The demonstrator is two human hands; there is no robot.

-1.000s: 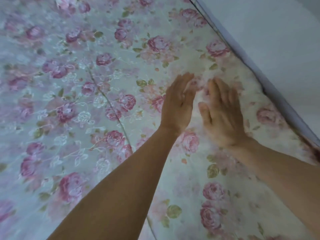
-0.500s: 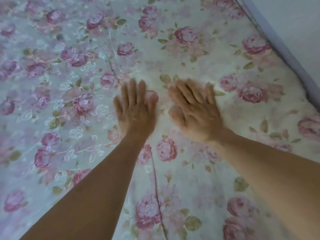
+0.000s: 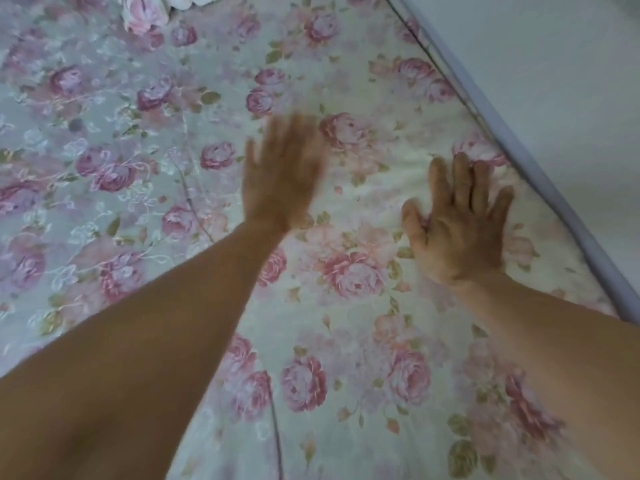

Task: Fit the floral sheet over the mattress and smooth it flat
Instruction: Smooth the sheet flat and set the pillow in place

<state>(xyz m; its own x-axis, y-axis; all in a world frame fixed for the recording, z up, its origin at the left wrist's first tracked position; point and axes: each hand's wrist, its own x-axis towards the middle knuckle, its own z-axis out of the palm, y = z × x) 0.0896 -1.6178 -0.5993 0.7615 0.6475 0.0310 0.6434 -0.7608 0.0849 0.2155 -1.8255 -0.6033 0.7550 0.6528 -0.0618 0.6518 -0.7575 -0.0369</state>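
We see a plain pale wall [image 3: 540, 98] filling the far right, a lavender strip [image 3: 512, 147] running along its base, all in soft, even light.

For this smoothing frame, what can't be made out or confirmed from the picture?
- Left hand: motion-blurred in the head view; fingers and contact with the sheet unclear.
- Sheet's tuck along the mattress edge: hidden below the edge.
- Pale object at top: cut off by the frame.
- Sheet under both forearms: covered.
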